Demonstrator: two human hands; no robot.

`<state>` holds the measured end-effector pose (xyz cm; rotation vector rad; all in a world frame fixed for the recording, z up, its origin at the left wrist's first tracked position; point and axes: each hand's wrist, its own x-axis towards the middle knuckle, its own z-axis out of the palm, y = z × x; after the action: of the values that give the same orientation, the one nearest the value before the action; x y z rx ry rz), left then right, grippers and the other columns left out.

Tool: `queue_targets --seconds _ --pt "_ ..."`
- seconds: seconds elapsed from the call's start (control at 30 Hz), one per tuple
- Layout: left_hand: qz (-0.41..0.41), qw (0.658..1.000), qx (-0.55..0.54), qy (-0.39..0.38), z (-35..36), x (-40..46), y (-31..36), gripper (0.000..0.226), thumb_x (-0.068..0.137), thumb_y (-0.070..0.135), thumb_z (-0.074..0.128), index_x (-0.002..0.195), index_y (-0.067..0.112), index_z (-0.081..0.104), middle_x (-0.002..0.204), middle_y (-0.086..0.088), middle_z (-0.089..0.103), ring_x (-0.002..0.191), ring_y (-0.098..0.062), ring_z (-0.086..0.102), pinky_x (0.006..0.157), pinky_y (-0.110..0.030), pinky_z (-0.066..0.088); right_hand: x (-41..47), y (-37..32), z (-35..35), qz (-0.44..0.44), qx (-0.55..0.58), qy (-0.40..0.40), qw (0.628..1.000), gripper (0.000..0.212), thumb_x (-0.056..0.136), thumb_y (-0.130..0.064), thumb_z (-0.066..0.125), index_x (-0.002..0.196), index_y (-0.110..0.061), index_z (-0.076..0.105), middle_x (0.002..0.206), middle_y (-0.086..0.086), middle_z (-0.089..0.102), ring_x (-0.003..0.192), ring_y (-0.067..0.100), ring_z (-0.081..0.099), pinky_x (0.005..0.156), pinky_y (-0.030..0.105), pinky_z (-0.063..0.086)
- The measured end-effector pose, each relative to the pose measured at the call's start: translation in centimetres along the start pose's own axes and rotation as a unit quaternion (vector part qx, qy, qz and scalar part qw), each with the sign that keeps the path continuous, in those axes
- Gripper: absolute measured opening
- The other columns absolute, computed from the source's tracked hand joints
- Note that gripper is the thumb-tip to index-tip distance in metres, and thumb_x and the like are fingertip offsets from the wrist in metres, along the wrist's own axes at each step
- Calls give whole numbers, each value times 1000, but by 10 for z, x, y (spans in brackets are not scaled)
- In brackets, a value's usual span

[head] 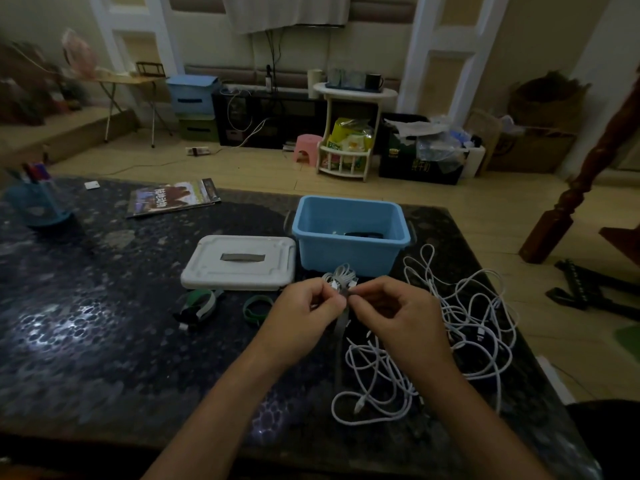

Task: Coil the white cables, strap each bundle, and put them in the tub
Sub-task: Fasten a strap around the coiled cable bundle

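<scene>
Both hands meet just in front of the blue tub. My left hand pinches a small coiled white cable bundle. My right hand pinches a grey strap wrapped at the bundle, its tail hanging down between the wrists. A tangle of loose white cables lies on the dark table to the right and under my right forearm. Something dark lies at the bottom of the tub.
The tub's white lid lies left of it. A green strap loop and a bunch of green and white straps lie in front of the lid. Further left are a magazine and a blue pen holder.
</scene>
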<state>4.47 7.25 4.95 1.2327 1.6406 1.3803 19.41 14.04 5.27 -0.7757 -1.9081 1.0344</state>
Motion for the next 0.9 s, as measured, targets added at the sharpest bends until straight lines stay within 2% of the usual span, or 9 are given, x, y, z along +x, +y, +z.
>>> queue_targets --seconds 0.17,0.33,0.47,0.6,0.7,0.8,0.9 --pt "-8 1000 14 -2 0 0 -3 17 91 9 65 75 9 59 53 6 54 42 0 42 44 -13 31 -1 0 0 2 15 12 1000 20 82 -6 79 88 -24 73 82 -10 75 77 4 72 72 19 58" --pt "1 1000 7 9 0 2 -4 22 91 8 65 70 12 58 51 10 52 45 -1 42 47 -14 32 -3 0 -2 -28 -13 -10 999 19 85 -9 77 94 -26 72 87 -15 74 84 5 72 76 19 57" --pt "4 1000 3 7 -1 1 -4 19 92 9 65 74 7 60 54 8 56 49 -3 46 49 -15 35 -2 -1 -3 -48 -34 -21 998 13 87 -15 76 95 -25 72 90 -14 73 85 5 71 75 19 57" --pt "13 1000 3 5 -3 1 -4 19 91 11 67 74 9 60 57 4 58 50 -4 48 50 -16 36 0 -4 -5 11 57 -25 998 2 89 -15 73 88 -16 74 82 -5 75 78 9 72 71 19 55" --pt "20 1000 21 -7 -2 0 -2 18 91 9 67 74 9 60 55 5 60 50 -6 49 51 -18 38 5 -1 -6 79 103 -44 991 9 87 -9 74 93 -15 73 82 3 76 81 16 73 74 24 57" --pt "33 999 29 -6 -1 -1 -3 16 89 8 66 75 8 59 57 4 61 54 -9 52 57 -26 42 8 1 -9 148 151 -86 974 18 83 -7 77 100 -11 72 91 7 77 89 17 74 80 25 58" --pt "38 999 28 -7 -1 -1 -6 10 88 11 67 89 17 58 61 5 59 56 -13 52 57 -33 44 8 0 -11 196 185 -105 957 16 82 -4 77 97 -8 73 96 14 76 88 18 72 81 24 58"
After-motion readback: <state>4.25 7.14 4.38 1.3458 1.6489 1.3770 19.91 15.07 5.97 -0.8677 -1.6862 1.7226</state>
